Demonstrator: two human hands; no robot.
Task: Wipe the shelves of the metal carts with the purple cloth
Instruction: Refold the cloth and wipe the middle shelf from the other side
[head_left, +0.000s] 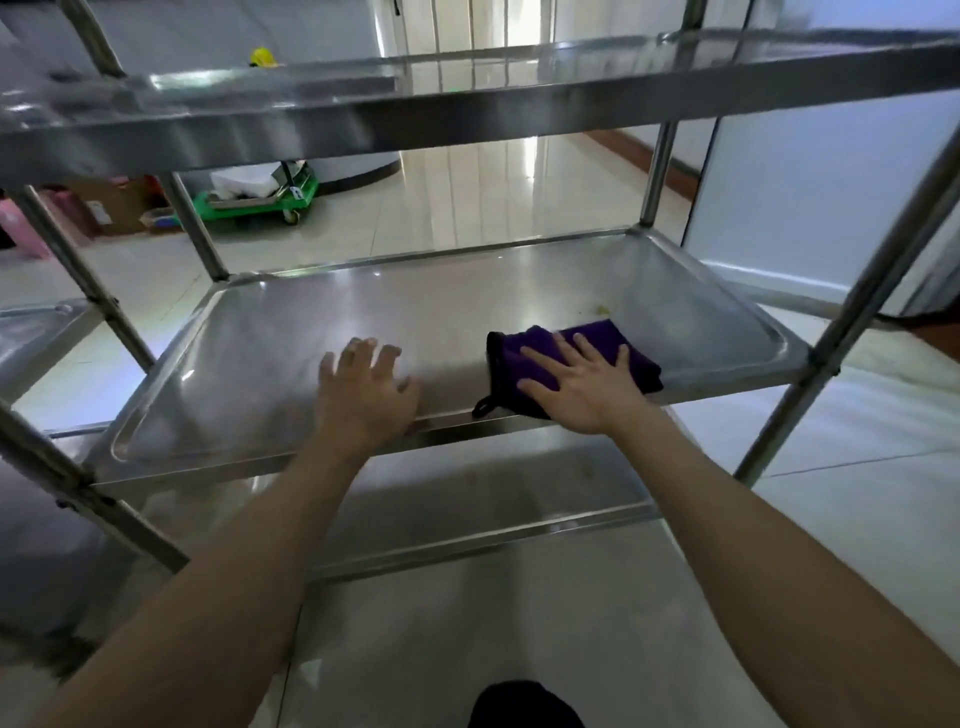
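Cloth (504, 364) lies at the front edge of the shelf (260, 353), under the straight fingers of my right hand (576, 387), with my left hand (366, 395) resting loose beside it.

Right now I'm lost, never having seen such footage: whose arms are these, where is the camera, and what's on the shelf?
No machine here: a person works with bare hands. The single picture comes from a camera worn on their head, looking forward and down, which is why two forearms reach in from below. In front stands a metal cart with shelves. The right hand presses flat, fingers spread, on a purple cloth lying on the middle shelf. The left hand holds nothing and sits at that shelf's front edge. A few yellowish specks lie just beyond the cloth. Behind, a green trolley stands on the floor.
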